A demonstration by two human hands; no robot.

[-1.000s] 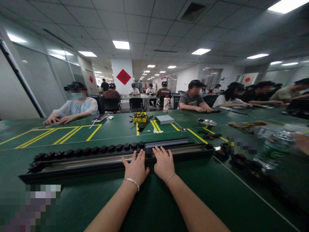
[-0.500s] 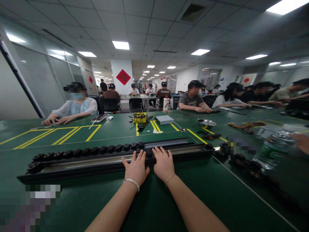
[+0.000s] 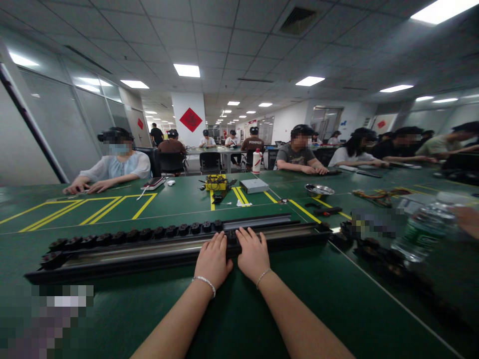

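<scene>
A long black rail (image 3: pixel 123 269) with a shiny metal strip along its inside lies across the table before me. My left hand (image 3: pixel 212 258) rests on its near edge, fingers stretched forward and close together over the channel. Beside it, my right hand (image 3: pixel 253 253) lies on the same rail with its fingers extended and slightly apart. In the gap between both hands sits a small black block (image 3: pixel 232 237) in the channel; its details are too dark to tell. Behind the left part of the rail runs a row of several round black pieces (image 3: pixel 145 234).
The green table (image 3: pixel 157 314) carries a water bottle (image 3: pixel 424 227) and a chain of dark parts (image 3: pixel 396 267) on my right. Farther back are a metal bowl (image 3: pixel 319 190), a grey box (image 3: pixel 254 186) and a yellow item with cables (image 3: pixel 216 183). Several people sit opposite.
My left hand's fingers, spread before, have drawn together and shifted slightly right. My right hand and the rail look nearly unchanged.
</scene>
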